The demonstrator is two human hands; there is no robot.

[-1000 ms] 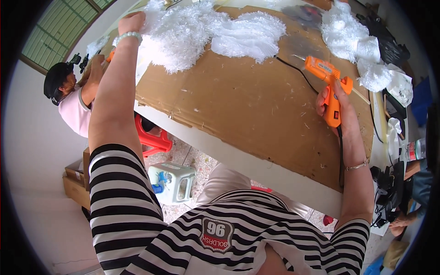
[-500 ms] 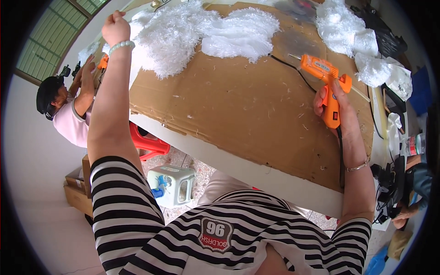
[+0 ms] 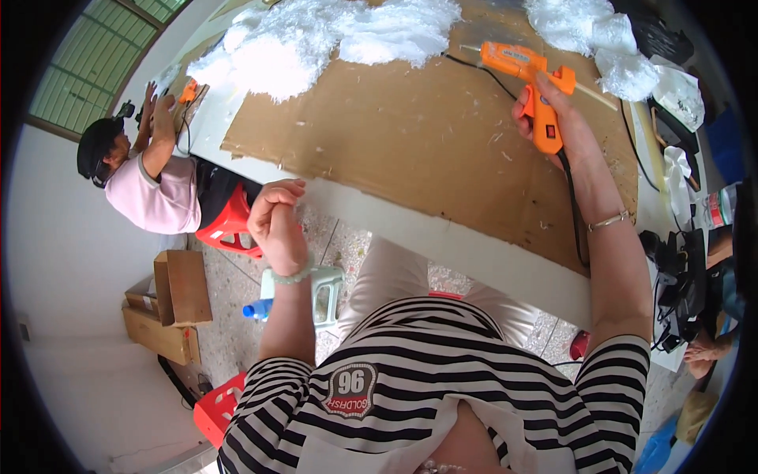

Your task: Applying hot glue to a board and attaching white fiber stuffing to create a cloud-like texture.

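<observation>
Head view shows my right hand [image 3: 553, 110] wrapped around the grip of an orange glue gun [image 3: 530, 83], held up above the far right part of a brown cardboard sheet [image 3: 410, 142] that covers most of the table [image 3: 474, 249]. The gun's nozzle end points left, and its black cord [image 3: 570, 197] trails from the bottom of the grip toward the near edge of the table. A thin bracelet [image 3: 608, 221] sits on my right wrist.

My left hand [image 3: 276, 213] is off the table, just in front of its near white edge, fingers curled into a loose fist with nothing in it that I can see. A pale bead bracelet [image 3: 294, 276] circles that wrist.

At the far side of the cardboard lies a heap of white fluffy stuffing [image 3: 316, 43], and more white clumps [image 3: 600, 39] lie at the far right. To the far left, another person in a pink top [image 3: 154, 197] sits on a red stool [image 3: 229, 225] with both hands up on the table's left end.

On the floor near left I see 1 open cardboard box [image 3: 170, 304], a pale green stool [image 3: 320, 292] and a blue bottle [image 3: 257, 310] beside it.
</observation>
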